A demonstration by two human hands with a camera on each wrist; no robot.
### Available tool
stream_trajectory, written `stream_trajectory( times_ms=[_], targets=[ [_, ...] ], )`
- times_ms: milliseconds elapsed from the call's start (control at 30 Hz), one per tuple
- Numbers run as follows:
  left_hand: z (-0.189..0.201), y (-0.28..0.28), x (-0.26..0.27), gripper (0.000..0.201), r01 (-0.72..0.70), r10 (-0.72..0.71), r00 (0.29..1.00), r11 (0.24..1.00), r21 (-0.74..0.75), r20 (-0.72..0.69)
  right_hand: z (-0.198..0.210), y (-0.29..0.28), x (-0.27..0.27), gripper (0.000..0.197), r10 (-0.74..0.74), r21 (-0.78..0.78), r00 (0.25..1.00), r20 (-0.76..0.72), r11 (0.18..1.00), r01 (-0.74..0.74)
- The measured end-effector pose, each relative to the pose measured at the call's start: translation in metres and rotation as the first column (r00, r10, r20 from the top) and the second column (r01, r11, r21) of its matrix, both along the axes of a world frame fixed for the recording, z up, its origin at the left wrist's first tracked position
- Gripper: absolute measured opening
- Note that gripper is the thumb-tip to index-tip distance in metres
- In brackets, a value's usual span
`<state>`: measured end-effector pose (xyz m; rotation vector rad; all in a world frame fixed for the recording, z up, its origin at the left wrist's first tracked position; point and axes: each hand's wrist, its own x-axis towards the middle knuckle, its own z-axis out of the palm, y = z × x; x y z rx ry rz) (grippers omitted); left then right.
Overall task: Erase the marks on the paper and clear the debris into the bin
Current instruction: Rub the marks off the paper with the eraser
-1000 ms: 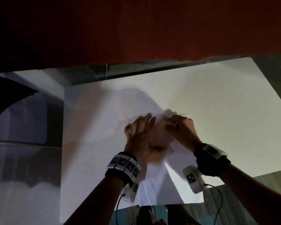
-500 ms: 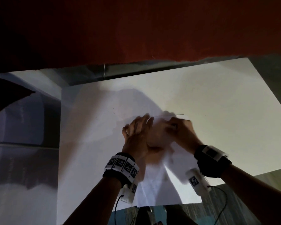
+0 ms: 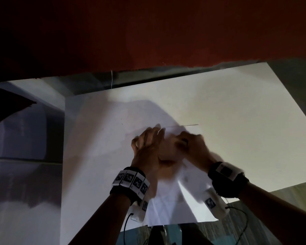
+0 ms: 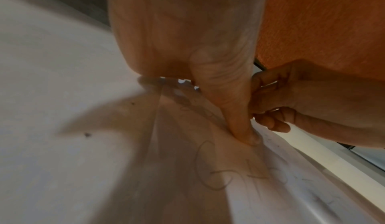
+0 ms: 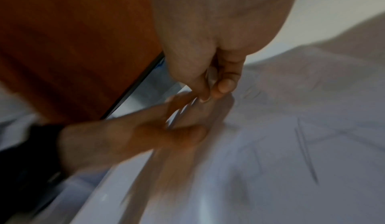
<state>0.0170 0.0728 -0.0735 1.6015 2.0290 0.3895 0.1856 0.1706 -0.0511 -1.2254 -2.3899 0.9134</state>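
A white paper (image 3: 168,206) with pencil marks (image 4: 218,175) lies on a large white board (image 3: 237,129). My left hand (image 3: 148,144) lies flat on the paper with straight fingers, and its thumb (image 4: 239,120) presses the sheet down. Just to its right, my right hand (image 3: 189,145) is motion-blurred, with curled fingers (image 5: 225,86). They pinch a small pale eraser (image 5: 210,77) against the paper beside the left thumb. In the right wrist view the left hand (image 5: 125,137) reaches in from the left. Most of the eraser is hidden by the fingers.
Dark specks of debris (image 4: 87,134) lie on the board left of the paper. An orange-red wall (image 3: 166,32) stands behind the board's far edge. A grey-white surface (image 3: 25,138) lies to the left, and a wood-grain surface (image 3: 272,218) at lower right. No bin shows.
My right hand has made small back-and-forth shifts over the paper and is now blurred. The left hand has stayed pressed in place.
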Motion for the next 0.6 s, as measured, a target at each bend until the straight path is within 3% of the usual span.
stream_trajectory(
  times_ms=[67, 100, 200, 333, 467, 500, 600],
  targets=[
    [0.0, 0.001, 0.0, 0.126, 0.007, -0.008, 0.999, 1.0, -0.018, -0.051, 0.0, 0.015, 0.005, 0.011, -0.186, -0.063, 0.981, -0.06, 0.981, 0.183],
    [0.0, 0.001, 0.0, 0.126, 0.004, -0.005, 0.999, 1.0, -0.027, -0.052, 0.0, 0.013, 0.004, 0.012, -0.187, -0.063, 0.98, -0.062, 0.981, 0.183],
    [0.001, 0.001, 0.0, 0.126, -0.015, 0.015, 1.0, 1.0, -0.01, -0.01, 0.0, -0.005, -0.004, 0.017, 0.057, 0.012, 0.998, 0.027, 0.998, -0.057],
    [0.01, 0.005, 0.0, 0.125, 0.028, -0.028, 1.0, 0.999, -0.043, -0.007, 0.0, 0.017, 0.004, 0.014, -0.19, -0.089, 0.978, -0.089, 0.979, 0.182],
    [0.001, 0.0, 0.002, 0.125, -0.028, 0.028, 0.999, 1.0, -0.007, 0.021, -0.001, -0.014, -0.008, 0.022, 0.101, -0.024, 0.994, -0.038, 0.995, -0.102],
    [0.002, 0.001, 0.002, 0.125, -0.022, 0.022, 1.0, 1.0, -0.012, 0.012, 0.0, -0.006, -0.007, 0.019, 0.092, -0.011, 0.996, -0.018, 0.996, -0.092],
    [0.004, 0.004, 0.001, 0.125, 0.02, -0.021, 0.999, 0.999, -0.03, -0.041, -0.001, 0.017, -0.001, 0.009, -0.129, -0.012, 0.99, -0.06, 0.992, 0.129]
  ],
)
